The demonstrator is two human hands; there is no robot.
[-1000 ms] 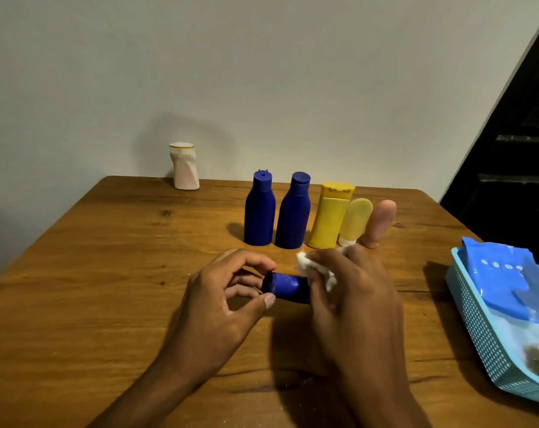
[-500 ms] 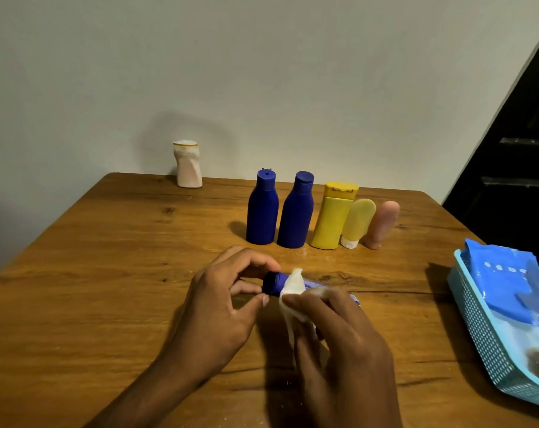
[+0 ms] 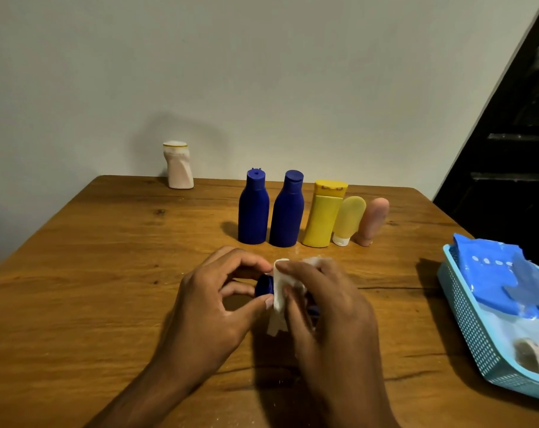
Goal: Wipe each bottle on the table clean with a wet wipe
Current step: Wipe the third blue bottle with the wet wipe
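Note:
A small dark blue bottle (image 3: 264, 285) lies sideways between my hands near the table's middle. My left hand (image 3: 212, 299) pinches its cap end with thumb and fingers. My right hand (image 3: 327, 307) wraps a white wet wipe (image 3: 280, 291) round the bottle's body, hiding most of it. Behind stands a row: two blue bottles (image 3: 253, 208) (image 3: 286, 210), a yellow bottle (image 3: 323, 213), a pale yellow tube (image 3: 348, 219) and a peach tube (image 3: 372, 220). A white bottle (image 3: 178, 165) stands apart at the back left.
A light blue mesh basket (image 3: 465, 322) sits at the table's right edge, holding a blue wipe pack (image 3: 503, 273) and a small brownish thing. The wooden table (image 3: 92, 273) meets a plain wall at the back. A dark staircase is on the right.
My right hand has slid the wipe leftward along the bottle toward the cap and covers more of its body. The left hand keeps its hold on the cap end.

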